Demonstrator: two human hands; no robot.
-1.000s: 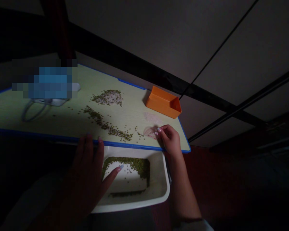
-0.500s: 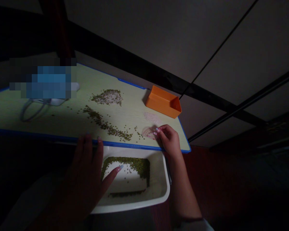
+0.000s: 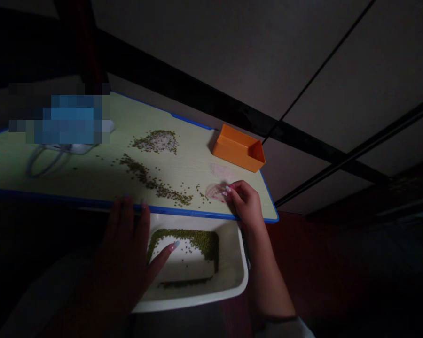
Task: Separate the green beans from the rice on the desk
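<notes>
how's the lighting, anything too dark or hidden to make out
Head view: dim overall, the left hand in deep shadow, the right hand better lit; head view: a shadow darkens the table beyond the left hand, and a pixelated patch masks something upper left; head view: too dark to tell whether the right hand pinches anything.

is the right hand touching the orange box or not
Apart. The head view shows a strip of bare pale tabletop between the knuckles of the right hand and the near wall of the orange box.
</notes>
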